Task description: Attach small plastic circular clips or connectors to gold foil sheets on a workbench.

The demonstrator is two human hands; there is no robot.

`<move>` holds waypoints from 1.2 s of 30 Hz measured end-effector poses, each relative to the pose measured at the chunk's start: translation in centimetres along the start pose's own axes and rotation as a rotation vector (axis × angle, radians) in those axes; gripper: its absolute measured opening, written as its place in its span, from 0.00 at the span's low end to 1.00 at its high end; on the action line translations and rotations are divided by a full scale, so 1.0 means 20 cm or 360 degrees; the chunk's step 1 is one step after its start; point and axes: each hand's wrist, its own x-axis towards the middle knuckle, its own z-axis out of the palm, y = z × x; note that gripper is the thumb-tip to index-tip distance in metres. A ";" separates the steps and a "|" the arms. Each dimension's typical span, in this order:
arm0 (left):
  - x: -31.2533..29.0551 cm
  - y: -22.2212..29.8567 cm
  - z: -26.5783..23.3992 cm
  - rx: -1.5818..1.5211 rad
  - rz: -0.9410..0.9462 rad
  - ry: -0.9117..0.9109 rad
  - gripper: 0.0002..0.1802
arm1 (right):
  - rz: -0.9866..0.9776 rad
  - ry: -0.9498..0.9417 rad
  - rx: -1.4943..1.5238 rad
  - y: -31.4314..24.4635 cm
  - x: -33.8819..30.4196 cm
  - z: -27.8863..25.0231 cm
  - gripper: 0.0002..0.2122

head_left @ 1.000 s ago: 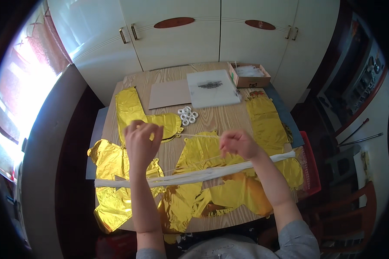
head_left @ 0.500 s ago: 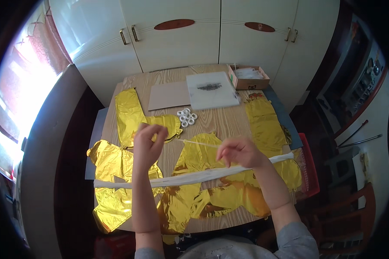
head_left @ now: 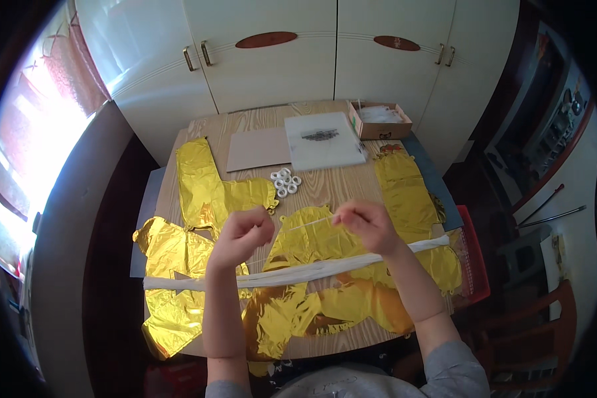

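facing the table, grey short sleeves (head_left: 454,368) at the bottom edge, both forearms coming up over the work. left hand (head_left: 245,235): clenched, fingers curled in, on one end of a thin white strand (head_left: 312,223). right hand (head_left: 365,227): thumb and fingertips pinching the other end, rest of the fingers folded. strand runs nearly straight between the hands, up above the tabletop; exact contact inside the left fist is hidden.

below the hands: long white bundle (head_left: 298,273) of strands, lying crosswise, left end a bit nearer than the right. it sits on top of two flat gold foil pieces: a left foil piece (head_left: 169,249), shiny and creased, and a larger middle foil piece (head_left: 312,249), partly behind the right forearm. red tray (head_left: 474,265) off the table's right edge.

next row back: upper-left foil piece (head_left: 199,176), bent like an l, and right foil piece (head_left: 404,186) near the table's right side. small white rings (head_left: 286,180) clustered between them on the wood-grain table (head_left: 328,182).

far side: beige board (head_left: 257,149), clear plastic sheet (head_left: 322,156) with dark print just beside it, then an open cardboard box (head_left: 385,131) holding white plastic stuff. pale cabinets (head_left: 272,73) behind.
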 end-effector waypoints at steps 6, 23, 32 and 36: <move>0.07 0.10 0.17 -0.0446 0.0495 0.0412 0.09 | -0.0066 -0.0361 -0.0696 0.02 -0.02 0.09 0.06; 0.03 0.09 0.18 -0.0067 0.0282 -0.0391 0.04 | -0.0199 -0.0063 -0.0691 -0.03 -0.01 0.07 0.04; 0.06 0.05 0.20 0.0675 0.0412 -0.0141 0.08 | -0.0130 -0.0184 -0.0841 -0.06 -0.02 0.10 0.04; 0.06 0.01 0.21 -0.1041 0.0522 -0.0201 0.09 | -0.0062 -0.0240 -0.0923 0.03 -0.04 0.11 0.05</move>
